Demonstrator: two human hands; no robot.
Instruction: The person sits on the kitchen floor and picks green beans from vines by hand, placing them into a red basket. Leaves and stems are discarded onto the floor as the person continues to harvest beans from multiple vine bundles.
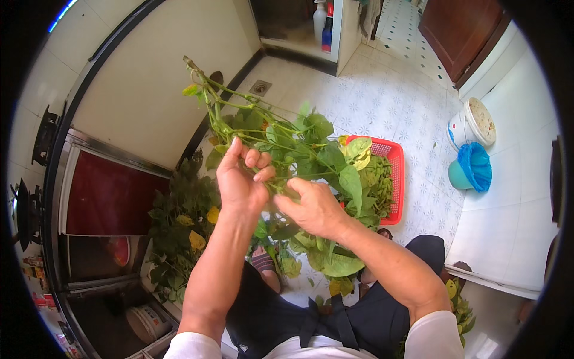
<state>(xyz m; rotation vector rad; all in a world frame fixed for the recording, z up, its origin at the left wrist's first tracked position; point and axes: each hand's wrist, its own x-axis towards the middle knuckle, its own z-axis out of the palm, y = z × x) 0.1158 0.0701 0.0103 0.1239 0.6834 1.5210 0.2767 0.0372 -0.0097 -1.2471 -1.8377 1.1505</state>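
My left hand [242, 172] is wrapped around the green stems of a leafy bean plant [255, 107], which looks like soybean. Its cut woody end points up and away, and its leaves spread to the right. Close beside it, my right hand [316, 208] pinches a thin part of the same plant between thumb and forefinger; whether that is a pod or a stalk is too blurred to tell. Beyond my right hand, a red plastic basket [397, 179] holds many green pods [381, 184], partly covered by the plant's leaves.
A heap of leafy plants [184, 229] lies on the left against the cabinet [116, 193]. At right stand a white bucket [462, 121] and a green bin [459, 174] with a blue liner. More leaves [462, 309] lie at lower right. A floor drain [260, 88] is ahead.
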